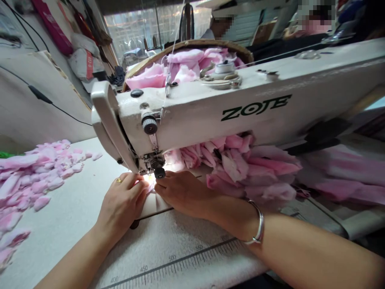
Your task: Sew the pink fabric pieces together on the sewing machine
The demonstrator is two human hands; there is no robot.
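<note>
A white sewing machine [192,116] stands across the table, its lamp glaring on the needle area. My left hand [124,200], with a ring on one finger, is just left of the presser foot, its fingers closed on a small pink fabric piece [148,189]. My right hand [183,192] lies on the other side, fingers curled down by the foot; its fingertips are hidden and what they hold cannot be made out. A bunched mass of pink fabric [234,160] lies under the machine arm, behind my right hand.
Many loose pink fabric pieces [39,180] are heaped on the table at left. A round basket [132,74] of pink fabric stands behind the machine. A printed ruler [171,265] runs along the table's front edge. Other people [221,28] are in the background.
</note>
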